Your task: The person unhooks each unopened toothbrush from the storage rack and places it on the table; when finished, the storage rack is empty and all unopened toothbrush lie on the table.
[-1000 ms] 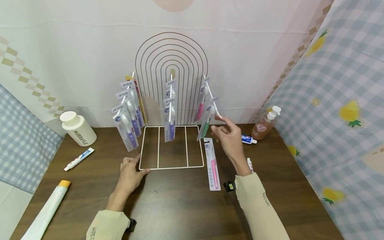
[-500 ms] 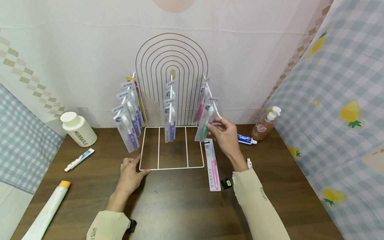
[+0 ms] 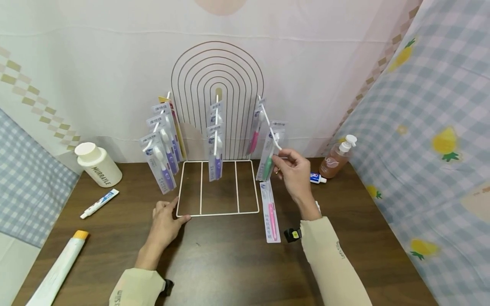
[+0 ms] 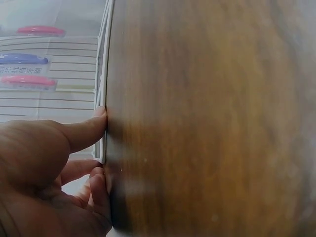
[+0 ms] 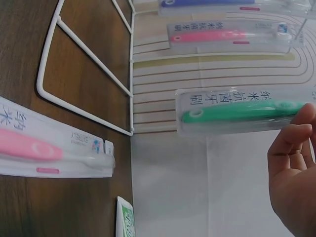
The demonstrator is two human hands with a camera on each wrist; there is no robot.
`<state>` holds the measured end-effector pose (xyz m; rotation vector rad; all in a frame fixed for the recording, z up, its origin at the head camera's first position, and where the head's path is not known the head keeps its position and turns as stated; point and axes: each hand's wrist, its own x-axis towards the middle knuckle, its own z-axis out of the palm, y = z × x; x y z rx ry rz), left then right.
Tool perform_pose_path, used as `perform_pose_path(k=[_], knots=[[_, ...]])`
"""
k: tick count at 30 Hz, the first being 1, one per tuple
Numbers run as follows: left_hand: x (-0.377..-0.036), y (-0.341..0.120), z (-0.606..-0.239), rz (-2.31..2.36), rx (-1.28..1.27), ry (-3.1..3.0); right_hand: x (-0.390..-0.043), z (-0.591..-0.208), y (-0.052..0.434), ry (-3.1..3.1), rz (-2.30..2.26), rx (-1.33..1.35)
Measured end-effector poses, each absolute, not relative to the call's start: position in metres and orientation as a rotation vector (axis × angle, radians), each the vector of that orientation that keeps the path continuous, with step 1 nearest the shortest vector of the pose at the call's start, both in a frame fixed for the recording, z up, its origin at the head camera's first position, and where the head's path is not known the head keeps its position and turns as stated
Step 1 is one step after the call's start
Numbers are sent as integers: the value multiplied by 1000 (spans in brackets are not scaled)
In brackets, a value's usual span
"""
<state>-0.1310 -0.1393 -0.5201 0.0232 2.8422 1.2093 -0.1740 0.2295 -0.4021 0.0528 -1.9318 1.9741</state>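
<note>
My right hand [image 3: 297,175] pinches a packaged toothbrush with a green handle [image 3: 267,168], which hangs near the front end of the white rack's right hook. In the right wrist view thumb and fingers meet at one end of that green toothbrush [image 5: 237,112]. Farther back on the same hook hangs a pink toothbrush [image 3: 254,141]. At the front left corner of the wire rack [image 3: 218,214], my left hand [image 3: 164,225] grips the base, its thumb against the front wire [image 4: 102,133]. Beside the rack's right edge, another packaged pink toothbrush [image 3: 272,216] lies on the table.
Purple toothbrushes hang on the left hook [image 3: 166,170] and the middle hook [image 3: 217,163]. A white bottle [image 3: 100,165], a small tube [image 3: 99,204] and a long tube [image 3: 57,270] lie at left. A pump bottle [image 3: 336,161] and a blue tube [image 3: 317,178] are at right.
My right hand has gone from the hook's tip to pinching the green toothbrush. Its pack has turned and swung right, first moving slightly left. My left hand keeps its place on the rack.
</note>
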Motion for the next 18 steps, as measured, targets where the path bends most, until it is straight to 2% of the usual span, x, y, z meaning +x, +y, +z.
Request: perform_pose_path(k=[8,18], knots=[[-132,-141,-524,1180,43,2867,-167,-402,243,-1885,1965,-4],[-131,-139,-519,1198,27,2833,-156,-423,261,-2213,1888,-379]])
